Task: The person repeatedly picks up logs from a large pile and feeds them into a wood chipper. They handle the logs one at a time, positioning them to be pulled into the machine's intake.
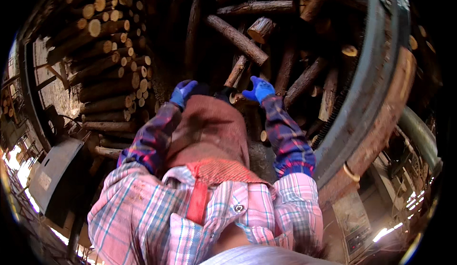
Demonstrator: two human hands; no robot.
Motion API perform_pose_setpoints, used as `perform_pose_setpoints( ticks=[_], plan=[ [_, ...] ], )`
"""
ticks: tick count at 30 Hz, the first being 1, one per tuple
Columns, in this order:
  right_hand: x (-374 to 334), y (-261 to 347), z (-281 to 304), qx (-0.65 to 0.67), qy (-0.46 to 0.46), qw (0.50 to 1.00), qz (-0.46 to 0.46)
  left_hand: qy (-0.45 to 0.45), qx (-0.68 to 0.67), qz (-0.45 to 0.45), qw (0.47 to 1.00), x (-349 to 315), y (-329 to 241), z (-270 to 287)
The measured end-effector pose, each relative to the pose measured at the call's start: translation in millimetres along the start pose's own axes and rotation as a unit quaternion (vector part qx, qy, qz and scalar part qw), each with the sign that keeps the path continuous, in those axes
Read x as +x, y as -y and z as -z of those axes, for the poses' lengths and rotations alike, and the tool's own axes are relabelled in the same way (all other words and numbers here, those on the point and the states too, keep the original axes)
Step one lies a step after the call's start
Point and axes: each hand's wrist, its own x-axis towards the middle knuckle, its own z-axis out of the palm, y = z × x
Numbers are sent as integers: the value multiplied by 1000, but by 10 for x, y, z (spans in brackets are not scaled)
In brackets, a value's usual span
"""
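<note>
Pale material [266, 257] edges the frame's bottom; near centre, the right hand [261, 90] is spread, empty, near a loose log [236, 72]; the left hand's [182, 93] grip is unclear. Stacked logs [107, 93] fill upper left — jumbled logs [238, 39] upper right probably await handling.

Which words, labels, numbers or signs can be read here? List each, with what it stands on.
No text can be read.
Grey panel, left: pale patch, possibly a label, too blurred.
Boxlike panel, lower right: small marks, too small.
Gloved right hand: any print too blurred.
</note>
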Motion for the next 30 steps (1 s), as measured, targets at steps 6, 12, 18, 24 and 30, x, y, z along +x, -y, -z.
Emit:
perform_pose_setpoints(
  ticks=[6, 12, 18, 24, 30],
  plan=[
    [2071, -397, -829, -142, -93, 984, -47, -42, 55, 40, 997, 130, 115, -29],
    [3396, -528, -766, -183, -135, 971, -75, -215, -125, 180, 952, 364, 1153, 1467],
    [3527, -450, -584, -186, -44, 977, -94, -243, -156, 140, 947, 498, 1415, 1443],
    [2241, 269, -746, 453, 133, 878, -76, -56, -157, 129, 977, 719, 609, 430],
    [-128, 1073, -448, 644, 157, 748, -35, 90, -356, 237, 899, 684, 576, -437]
  ],
)
